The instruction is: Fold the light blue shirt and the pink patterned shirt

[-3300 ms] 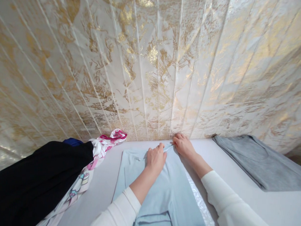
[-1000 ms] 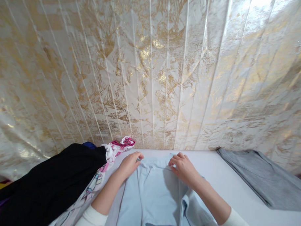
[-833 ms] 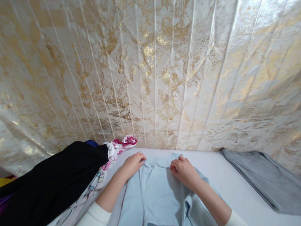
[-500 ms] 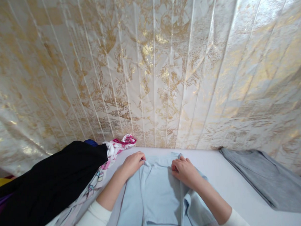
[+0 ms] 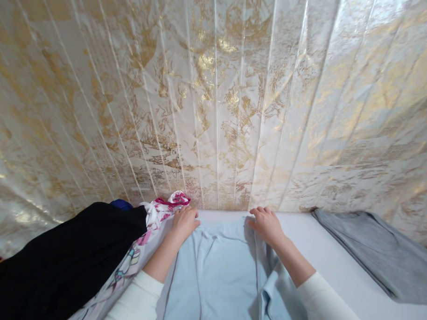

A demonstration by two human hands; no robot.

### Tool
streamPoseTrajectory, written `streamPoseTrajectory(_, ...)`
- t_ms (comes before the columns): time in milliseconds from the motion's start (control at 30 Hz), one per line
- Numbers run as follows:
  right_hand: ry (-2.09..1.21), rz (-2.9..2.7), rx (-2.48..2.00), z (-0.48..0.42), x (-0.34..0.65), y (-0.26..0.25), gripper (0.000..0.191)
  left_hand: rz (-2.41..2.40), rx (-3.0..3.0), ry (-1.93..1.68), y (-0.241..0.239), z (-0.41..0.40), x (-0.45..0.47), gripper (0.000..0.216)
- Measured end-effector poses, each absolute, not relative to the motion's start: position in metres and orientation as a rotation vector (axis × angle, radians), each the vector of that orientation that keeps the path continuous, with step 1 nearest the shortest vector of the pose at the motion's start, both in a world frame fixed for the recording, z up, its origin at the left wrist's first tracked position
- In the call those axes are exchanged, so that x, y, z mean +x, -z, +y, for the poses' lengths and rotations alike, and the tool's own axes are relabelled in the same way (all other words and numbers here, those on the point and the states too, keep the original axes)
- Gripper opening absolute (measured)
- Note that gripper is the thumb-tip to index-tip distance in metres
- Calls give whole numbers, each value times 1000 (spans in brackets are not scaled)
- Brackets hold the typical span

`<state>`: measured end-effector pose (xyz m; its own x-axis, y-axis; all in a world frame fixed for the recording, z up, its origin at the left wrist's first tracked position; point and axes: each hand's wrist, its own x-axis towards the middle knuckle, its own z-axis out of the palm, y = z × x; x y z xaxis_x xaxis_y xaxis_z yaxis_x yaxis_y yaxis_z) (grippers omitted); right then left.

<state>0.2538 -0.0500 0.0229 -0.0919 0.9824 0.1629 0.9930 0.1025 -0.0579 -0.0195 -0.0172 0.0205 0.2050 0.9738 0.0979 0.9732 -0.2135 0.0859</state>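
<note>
A light blue garment (image 5: 226,277) lies spread on the white table, its upper edge toward the wall and its right side folded and rumpled. At its top left corner rests my left hand (image 5: 185,223), thumb apart from the fingers, which bend over the edge. My right hand (image 5: 267,224) is at the top right corner, palm down, with the fingers stretched toward the wall and the thumb out to the side. Both hands touch the cloth or lie right beside it; no pinch shows. The lower end of the garment is cut off by the frame.
Left of the garment, a black garment (image 5: 73,258) lies over a white and pink patterned cloth (image 5: 133,257), with a bit of blue cloth (image 5: 121,204) behind. A folded grey garment (image 5: 374,254) sits on the right of the white table (image 5: 321,276). A gold-patterned wall covering (image 5: 215,108) rises behind.
My hands have moved apart and slightly toward the wall, and their fingers have loosened from the cloth. The garment's top edge lies flatter and its right side has shifted a little.
</note>
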Motion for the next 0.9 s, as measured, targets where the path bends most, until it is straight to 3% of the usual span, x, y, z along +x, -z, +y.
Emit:
streamPoseTrajectory(133,42,-2170,-2050,-27,261,-11,15,1994,2408,-196,-20,-16,-22,29)
streamPoseTrajectory(300,20,-2127,-2049,-18,264,-6,18,2035,2403,-308,-25,-24,-7,15)
streamPoseTrajectory(533,31,-2095,-2019,-22,265,-6,18,1588,2528,-433,-19,-50,34,25)
streamPoseTrajectory(767,-72,-2225,-1805,-48,245,-22,22,1372,2472,-386,-27,-33,-11,34)
streamPoseTrajectory(900,-254,-2366,-1649,-72,218,-22,17,1379,2451,-341,-30,-33,-23,25)
